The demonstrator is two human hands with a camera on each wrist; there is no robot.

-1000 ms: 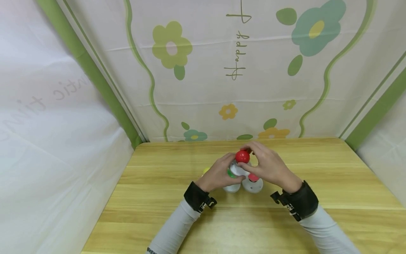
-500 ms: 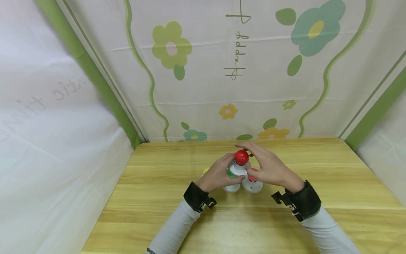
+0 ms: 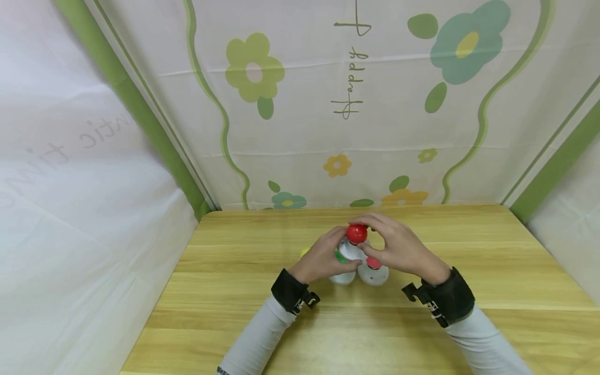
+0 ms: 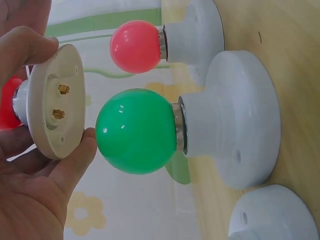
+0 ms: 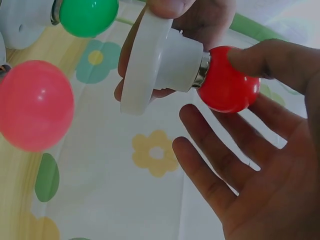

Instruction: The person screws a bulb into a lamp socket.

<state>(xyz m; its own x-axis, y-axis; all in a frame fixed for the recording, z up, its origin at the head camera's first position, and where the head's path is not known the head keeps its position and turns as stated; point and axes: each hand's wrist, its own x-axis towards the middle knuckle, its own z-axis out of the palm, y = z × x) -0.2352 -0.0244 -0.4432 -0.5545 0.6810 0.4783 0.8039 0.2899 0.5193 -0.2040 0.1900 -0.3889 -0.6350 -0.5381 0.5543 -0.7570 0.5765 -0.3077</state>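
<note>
My left hand [image 3: 325, 255] grips a white lamp holder [image 4: 55, 102] by the rim of its round base, raised above the table. Two brass screws show on the underside of that base. A red bulb [image 5: 229, 82] sits in its socket. My right hand [image 3: 400, 247] has its thumb and fingers around the red bulb; in the right wrist view the thumb lies on the glass and the other fingers spread behind and below it. Close by stand a green bulb [image 4: 136, 131] in a white holder [image 4: 245, 120] and a pinkish-red bulb [image 5: 35, 105] in another.
A further white holder [image 4: 275, 215] is partly cut off in the left wrist view. Something yellow [image 3: 304, 252] peeks out behind the left hand. The wooden table [image 3: 225, 312] ends at a flower-printed cloth wall [image 3: 300, 135], with cloth walls at both sides too.
The right hand's fingers loosened off the red bulb half a second ago and now lie around it again. The left hand keeps its hold on the lamp holder, nearly still.
</note>
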